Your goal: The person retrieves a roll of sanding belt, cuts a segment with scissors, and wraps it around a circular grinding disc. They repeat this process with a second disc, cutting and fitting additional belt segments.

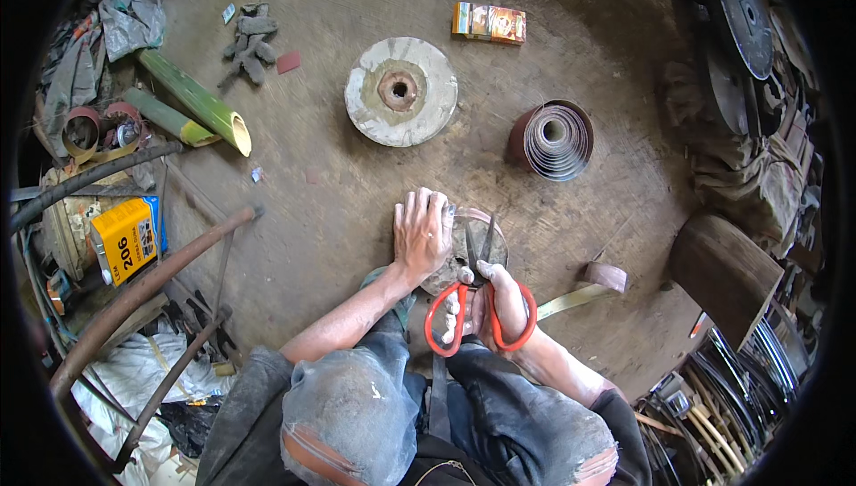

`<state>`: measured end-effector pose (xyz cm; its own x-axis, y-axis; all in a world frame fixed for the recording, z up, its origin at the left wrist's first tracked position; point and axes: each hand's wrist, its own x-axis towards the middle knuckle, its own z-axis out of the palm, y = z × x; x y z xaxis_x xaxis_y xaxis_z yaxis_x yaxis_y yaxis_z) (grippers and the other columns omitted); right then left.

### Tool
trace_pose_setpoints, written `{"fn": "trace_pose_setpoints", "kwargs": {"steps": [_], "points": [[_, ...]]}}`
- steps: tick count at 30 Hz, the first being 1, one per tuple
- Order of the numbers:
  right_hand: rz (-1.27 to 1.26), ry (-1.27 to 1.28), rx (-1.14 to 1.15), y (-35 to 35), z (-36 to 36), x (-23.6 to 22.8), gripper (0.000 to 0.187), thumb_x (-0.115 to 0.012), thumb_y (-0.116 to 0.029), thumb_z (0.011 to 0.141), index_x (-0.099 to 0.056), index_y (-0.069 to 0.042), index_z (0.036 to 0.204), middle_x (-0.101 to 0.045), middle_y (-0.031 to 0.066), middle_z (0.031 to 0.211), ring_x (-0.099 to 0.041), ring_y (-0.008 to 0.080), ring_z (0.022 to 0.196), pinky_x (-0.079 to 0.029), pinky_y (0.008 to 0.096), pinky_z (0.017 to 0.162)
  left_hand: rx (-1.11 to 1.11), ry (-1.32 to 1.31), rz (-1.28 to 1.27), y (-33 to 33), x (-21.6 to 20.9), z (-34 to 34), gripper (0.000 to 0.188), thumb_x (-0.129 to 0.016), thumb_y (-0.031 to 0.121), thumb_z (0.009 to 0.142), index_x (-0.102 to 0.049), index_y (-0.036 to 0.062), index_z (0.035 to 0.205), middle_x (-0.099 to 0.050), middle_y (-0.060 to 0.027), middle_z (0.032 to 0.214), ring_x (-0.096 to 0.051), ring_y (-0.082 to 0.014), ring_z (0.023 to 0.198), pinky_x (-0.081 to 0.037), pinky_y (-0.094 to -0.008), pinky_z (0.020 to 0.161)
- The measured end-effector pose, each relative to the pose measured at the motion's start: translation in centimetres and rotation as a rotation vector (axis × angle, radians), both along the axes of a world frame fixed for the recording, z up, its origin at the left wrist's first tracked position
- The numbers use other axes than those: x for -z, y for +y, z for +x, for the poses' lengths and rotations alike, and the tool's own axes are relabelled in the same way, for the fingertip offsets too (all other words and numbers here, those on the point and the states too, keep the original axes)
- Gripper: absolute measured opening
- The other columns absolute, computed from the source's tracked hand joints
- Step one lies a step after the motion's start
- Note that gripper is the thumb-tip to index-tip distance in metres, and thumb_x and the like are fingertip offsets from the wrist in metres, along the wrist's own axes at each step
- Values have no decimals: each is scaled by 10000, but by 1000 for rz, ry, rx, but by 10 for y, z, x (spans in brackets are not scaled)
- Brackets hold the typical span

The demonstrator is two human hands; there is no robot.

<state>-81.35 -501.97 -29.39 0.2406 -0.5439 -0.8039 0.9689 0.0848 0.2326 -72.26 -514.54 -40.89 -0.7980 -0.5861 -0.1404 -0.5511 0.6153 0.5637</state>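
Observation:
My right hand (504,303) grips a pair of scissors (481,247) with big red loop handles. The dark blades point away from me, slightly apart, over a round grey wheel (495,238) between my knees. A pinkish strip lies along the wheel's far edge. My left hand (422,227) rests with fingers stretched out against the wheel's left side, holding nothing that I can see. To the right, a pale strip (571,299) ends in a curled pinkish loop (607,275) on the floor. My hands hide part of the wheel.
Farther off stand a larger pale wheel (428,116) and a brown abrasive roll (526,143). An orange box (489,22) and grey glove (250,45) lie beyond. Left are cut bamboo (196,98), a yellow-blue can (125,241) and curved pipes (160,281); metal pieces (740,379) crowd the right.

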Motion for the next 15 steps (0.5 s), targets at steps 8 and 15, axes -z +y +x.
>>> {"fn": "trace_pose_setpoints", "kwargs": {"steps": [8,15], "points": [[94,129,-83,3,2,3,442,-371,-380,999,-558,21,994,-679,201,757,-646,321,545,-558,370,512,3,0,-13,0,-3,-1,164,-521,225,956,-534,67,995,-532,-145,969,-527,-340,915,-385,-477,752],[70,78,-38,-2,6,1,392,-377,-374,1005,-539,-18,977,-663,189,709,-624,279,518,-527,339,491,4,-8,5,0,0,1,176,-540,220,930,-535,65,1011,-528,-147,974,-527,-341,922,-387,-473,759]]}}
